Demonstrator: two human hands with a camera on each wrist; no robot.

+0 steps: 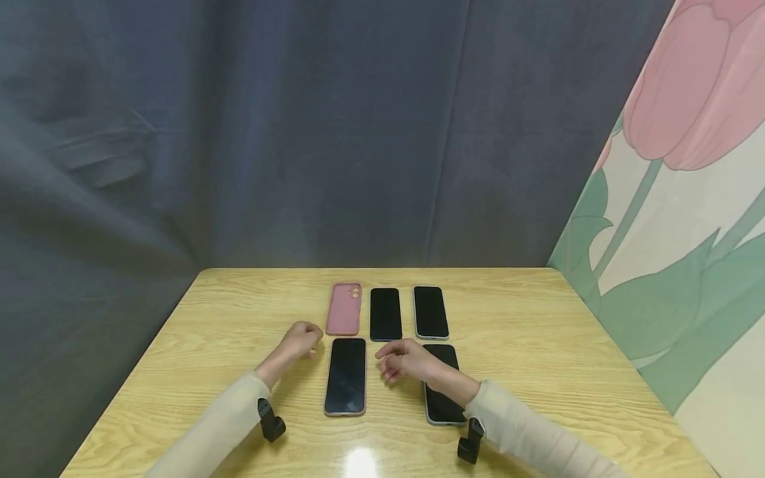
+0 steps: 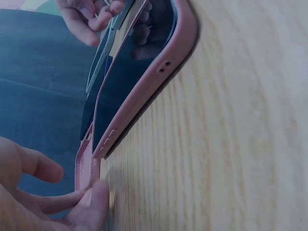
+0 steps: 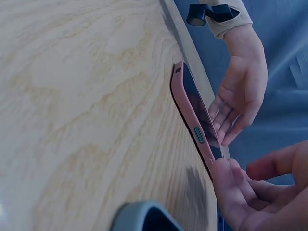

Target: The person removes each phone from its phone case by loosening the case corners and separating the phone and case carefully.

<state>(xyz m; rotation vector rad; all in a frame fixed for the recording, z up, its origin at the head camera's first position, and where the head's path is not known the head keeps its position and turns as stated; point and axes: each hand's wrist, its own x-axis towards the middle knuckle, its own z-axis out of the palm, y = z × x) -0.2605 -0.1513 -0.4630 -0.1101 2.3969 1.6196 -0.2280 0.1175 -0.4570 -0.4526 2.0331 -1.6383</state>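
Observation:
A phone in a pink case (image 1: 345, 377) lies face up on the table between the two hands. My left hand (image 1: 301, 338) hovers at its left, fingers loosely bent and holding nothing. Just beyond that hand is an empty pink phone case (image 1: 344, 309) with camera holes. To the right of the pink-cased phone, my right hand (image 1: 406, 358) hangs with relaxed fingers and nothing in them. Its wrist passes over a phone in a light blue case (image 1: 442, 406), partly hiding it. In the right wrist view, the fingertips overlap the end of the pink-cased phone (image 3: 192, 110).
Behind the hands, a dark phone (image 1: 385, 315) and another phone with a pale edge (image 1: 430, 312) lie side by side, right of the empty case. The wooden table (image 1: 508, 318) ends at a dark blue curtain (image 1: 335, 133). A flower-patterned wall (image 1: 675, 199) stands at the right.

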